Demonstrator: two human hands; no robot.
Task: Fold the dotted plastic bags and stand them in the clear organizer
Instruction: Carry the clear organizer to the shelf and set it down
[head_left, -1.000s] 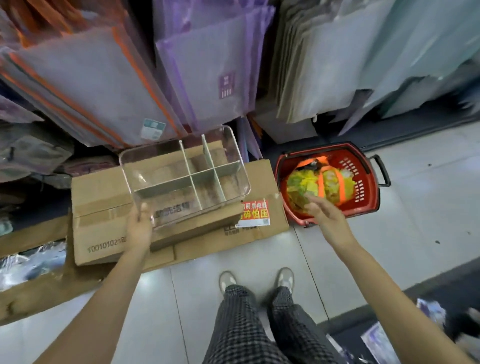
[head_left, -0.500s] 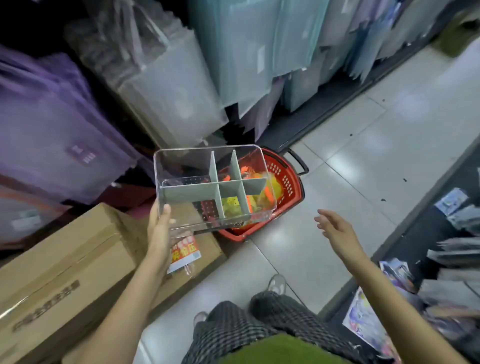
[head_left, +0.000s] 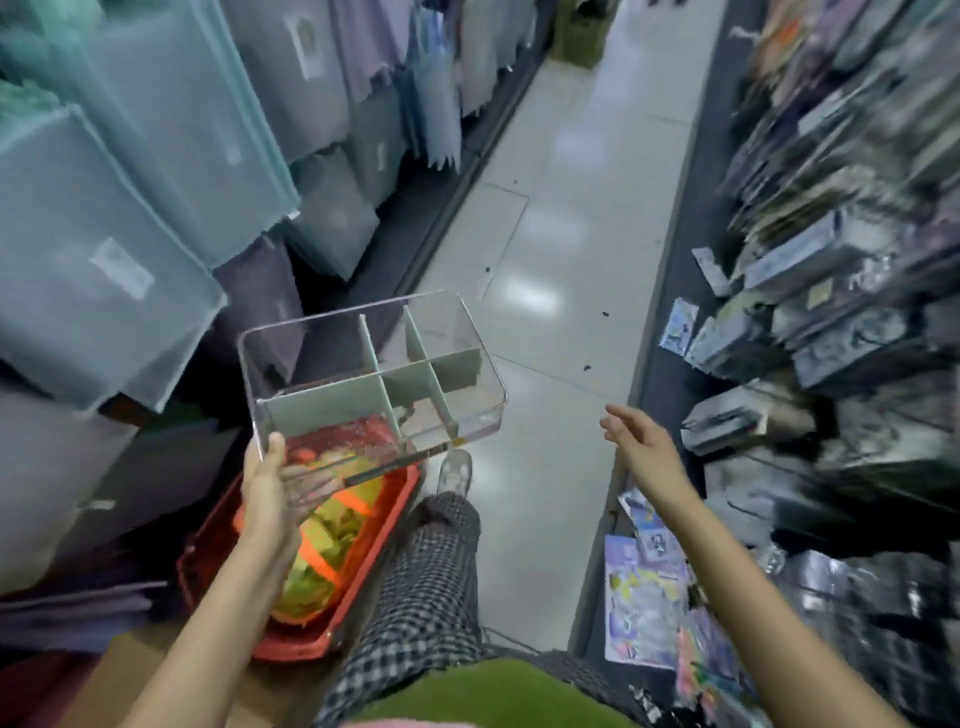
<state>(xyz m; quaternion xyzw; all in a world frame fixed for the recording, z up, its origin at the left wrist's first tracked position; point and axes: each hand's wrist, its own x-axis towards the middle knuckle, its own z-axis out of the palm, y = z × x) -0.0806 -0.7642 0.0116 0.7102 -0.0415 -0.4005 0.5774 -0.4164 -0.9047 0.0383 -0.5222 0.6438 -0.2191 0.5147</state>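
The left hand's fingers (head_left: 304, 480) curl under the near left corner of the clear organizer (head_left: 374, 374), thumb up against its side wall, so the whole box hangs from that one corner and tips slightly, its far right end raised over the aisle floor (head_left: 545, 291). The left hand (head_left: 270, 493) carries it alone; the right hand (head_left: 641, 441) floats out to the right with fingers loose and spread, holding nothing. The organizer's grey dividers (head_left: 395, 379) mark off several compartments, all of them bare as far as can be seen. Just below it sits the red basket (head_left: 291, 639) on the floor, with yellow-green bags (head_left: 322, 551) bundled in orange bands inside; whether these are the dotted ones is too blurred to tell. A one-corner grip on slick plastic looks shaky, so the sound thing would be to bring the free hand under the far side, level the box, and set it on something flat and steady near the basket before any folding begins. Hanging sleeves (head_left: 104, 218) crowd the left, and packets (head_left: 810, 322) line the right shelf.
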